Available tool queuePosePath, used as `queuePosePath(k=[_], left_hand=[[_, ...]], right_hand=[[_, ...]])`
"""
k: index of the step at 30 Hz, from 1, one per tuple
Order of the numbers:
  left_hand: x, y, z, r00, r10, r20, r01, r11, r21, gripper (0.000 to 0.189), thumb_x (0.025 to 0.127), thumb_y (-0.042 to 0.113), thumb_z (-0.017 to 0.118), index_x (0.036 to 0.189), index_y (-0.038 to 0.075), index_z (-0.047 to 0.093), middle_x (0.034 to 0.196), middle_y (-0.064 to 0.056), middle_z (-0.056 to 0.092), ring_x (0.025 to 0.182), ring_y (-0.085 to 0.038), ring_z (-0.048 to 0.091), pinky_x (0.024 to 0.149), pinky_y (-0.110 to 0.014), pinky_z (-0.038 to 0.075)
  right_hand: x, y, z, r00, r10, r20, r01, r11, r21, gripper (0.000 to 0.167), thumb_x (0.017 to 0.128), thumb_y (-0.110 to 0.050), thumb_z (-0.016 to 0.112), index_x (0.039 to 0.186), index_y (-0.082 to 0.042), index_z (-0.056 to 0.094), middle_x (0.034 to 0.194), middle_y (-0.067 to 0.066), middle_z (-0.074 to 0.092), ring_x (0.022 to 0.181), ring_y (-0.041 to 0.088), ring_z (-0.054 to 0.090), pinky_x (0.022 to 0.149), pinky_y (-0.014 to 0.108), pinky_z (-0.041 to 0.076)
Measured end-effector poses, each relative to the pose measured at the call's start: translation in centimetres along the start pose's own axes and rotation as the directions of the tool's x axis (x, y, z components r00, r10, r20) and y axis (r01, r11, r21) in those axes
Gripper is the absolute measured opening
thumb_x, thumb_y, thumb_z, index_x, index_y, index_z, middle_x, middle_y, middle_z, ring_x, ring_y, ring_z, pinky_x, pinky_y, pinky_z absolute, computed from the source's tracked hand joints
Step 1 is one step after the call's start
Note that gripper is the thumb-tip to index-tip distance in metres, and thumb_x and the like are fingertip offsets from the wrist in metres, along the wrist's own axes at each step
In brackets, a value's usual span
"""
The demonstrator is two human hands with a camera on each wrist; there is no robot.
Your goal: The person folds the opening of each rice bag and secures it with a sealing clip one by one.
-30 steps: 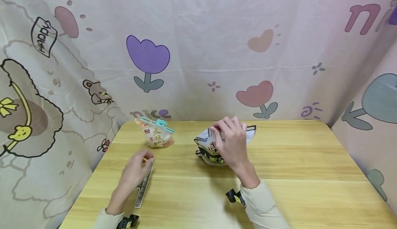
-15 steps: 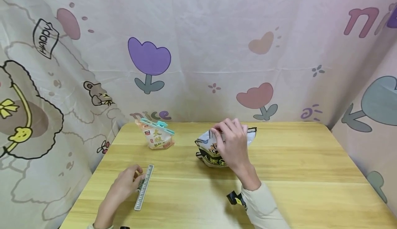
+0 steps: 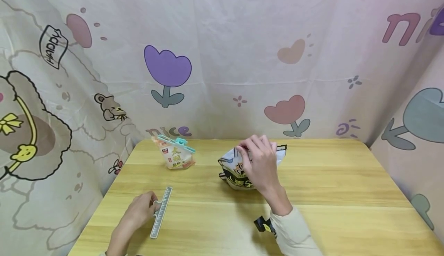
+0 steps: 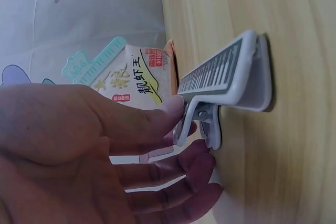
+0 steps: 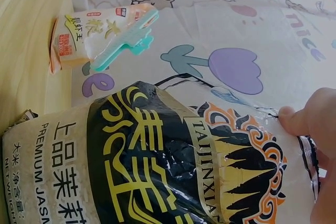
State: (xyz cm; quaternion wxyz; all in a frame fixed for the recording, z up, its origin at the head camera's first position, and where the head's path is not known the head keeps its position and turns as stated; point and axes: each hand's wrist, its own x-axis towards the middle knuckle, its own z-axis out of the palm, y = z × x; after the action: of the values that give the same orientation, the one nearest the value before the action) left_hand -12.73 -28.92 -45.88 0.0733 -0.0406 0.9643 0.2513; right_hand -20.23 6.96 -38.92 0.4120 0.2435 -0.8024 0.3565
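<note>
On the left of the table, my left hand (image 3: pixel 139 210) pinches the handles of a grey-and-white bag clip (image 3: pixel 163 211), printed with a piano-key pattern. In the left wrist view the thumb (image 4: pixel 170 107) lies on one handle of the clip (image 4: pixel 218 74), with fingers behind the other. The clip's long bar sits at the table surface. Near the middle, my right hand (image 3: pixel 261 165) grips the gathered top of a rice bag (image 3: pixel 233 168) that stands upright. Black and gold print covers the bag (image 5: pixel 147 156) in the right wrist view; part of its top is hidden by the hand.
A smaller white-and-orange rice bag (image 3: pixel 176 159) stands at the back left, its folded top held by a teal clip (image 3: pixel 181 142). A patterned curtain (image 3: pixel 222 48) hangs behind the wooden table (image 3: pixel 333 194) and along its sides.
My left hand has drawn back toward the near left and taken hold of the clip's handles. The right hand keeps its grip on the rice bag. The head view has tilted slightly up.
</note>
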Motion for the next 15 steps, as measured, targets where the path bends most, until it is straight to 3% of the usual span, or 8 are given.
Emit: queuePosePath(k=[9,15], left_hand=[[0.02,0.30,-0.14,0.999,0.008,-0.050,-0.009,1.000,-0.016,0.007,0.093,-0.004,0.066,0.092,0.000,0.060,0.076,-0.004,0.056,0.066,-0.018,0.051,0.053,-0.028,0.042],[0.09,0.46,-0.28,0.999,0.026,-0.039,-0.027,0.999,-0.037,0.008,0.093,-0.005,0.064,0.097,0.000,0.059,0.080,-0.004,0.057,0.069,-0.018,0.052,0.056,-0.029,0.044]], right_hand=[[-0.05,0.03,0.10,1.000,-0.001,-0.002,0.001,1.000,0.001,0.008,0.092,-0.015,0.077,0.093,-0.008,0.073,0.087,0.000,0.066,0.081,0.020,0.049,0.078,0.042,0.030],[-0.11,0.07,0.14,1.000,0.000,-0.002,0.000,1.000,-0.001,0.008,0.092,-0.016,0.077,0.093,-0.009,0.073,0.087,0.000,0.066,0.081,0.020,0.048,0.077,0.041,0.030]])
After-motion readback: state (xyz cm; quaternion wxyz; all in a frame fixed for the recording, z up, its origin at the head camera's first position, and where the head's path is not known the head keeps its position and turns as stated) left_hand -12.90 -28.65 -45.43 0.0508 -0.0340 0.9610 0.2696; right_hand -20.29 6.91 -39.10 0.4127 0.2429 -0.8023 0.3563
